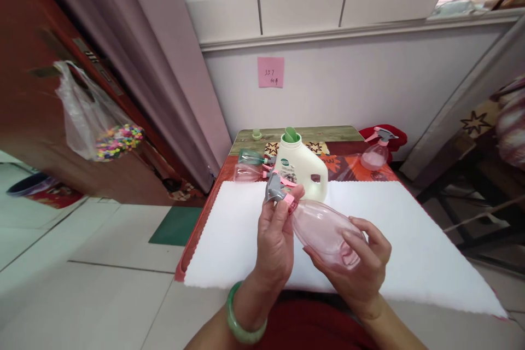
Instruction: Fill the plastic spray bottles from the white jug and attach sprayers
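A clear pink spray bottle (324, 227) lies tilted between my hands, above the white cloth. Its grey and pink trigger head (276, 188) points to the upper left. My left hand (274, 238), with a green bangle at the wrist, is closed round the pink collar under the head. Around the wide base of the bottle my right hand (361, 262) is wrapped. Just behind the bottle stands a cream jug (303, 161) with a handle and a green piece in its mouth; the bottle and my left hand cover its lower part.
Left of the jug lie a green spray bottle (250, 157) and another pink spray bottle (247, 173). A small cap (256, 134) sits at the back. One more spray bottle (375, 156) stands at the back right. White cloth (394, 229) covers the table's front.
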`<state>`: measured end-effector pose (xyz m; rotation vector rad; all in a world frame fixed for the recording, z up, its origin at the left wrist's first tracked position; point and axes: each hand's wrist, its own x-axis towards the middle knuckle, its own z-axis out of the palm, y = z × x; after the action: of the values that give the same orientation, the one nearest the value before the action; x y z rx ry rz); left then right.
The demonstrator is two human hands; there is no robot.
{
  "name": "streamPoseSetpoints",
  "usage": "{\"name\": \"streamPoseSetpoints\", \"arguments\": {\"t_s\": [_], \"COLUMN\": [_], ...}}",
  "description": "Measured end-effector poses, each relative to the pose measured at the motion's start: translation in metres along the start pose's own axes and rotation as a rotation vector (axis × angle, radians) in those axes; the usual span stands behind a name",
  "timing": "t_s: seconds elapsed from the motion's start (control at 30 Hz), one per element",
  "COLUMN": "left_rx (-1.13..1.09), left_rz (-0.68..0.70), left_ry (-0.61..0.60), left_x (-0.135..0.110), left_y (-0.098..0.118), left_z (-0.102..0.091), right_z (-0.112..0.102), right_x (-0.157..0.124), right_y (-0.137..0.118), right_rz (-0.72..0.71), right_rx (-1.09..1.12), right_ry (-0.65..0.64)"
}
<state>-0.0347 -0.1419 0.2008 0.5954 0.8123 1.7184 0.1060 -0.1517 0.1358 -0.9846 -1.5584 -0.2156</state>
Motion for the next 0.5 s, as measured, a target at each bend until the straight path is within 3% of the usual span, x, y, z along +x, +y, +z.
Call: {"name": "streamPoseSetpoints", "arguments": {"t_s": [0.33,0.43,0.5], "left_rx": [-0.041,-0.011,0.021], "left_rz": [0.071,0.058,0.069], "left_ry": [-0.089,-0.138,-0.164], "left_x": [-0.009,-0.006,-0.003], "left_y": [-0.004,-0.006,-0.007], "left_z": [0.000,-0.004,-0.007], "right_z": [-0.006,-0.007,-0.007], "right_x": [-0.008,-0.012,-0.011], "right_y": [0.002,-0.003,-0.010], "right_rz": [-0.076,0.101,0.382], "right_rx": [0.026,0.121,0.291], "right_ry": [0.018,-0.014,-0.074]}}
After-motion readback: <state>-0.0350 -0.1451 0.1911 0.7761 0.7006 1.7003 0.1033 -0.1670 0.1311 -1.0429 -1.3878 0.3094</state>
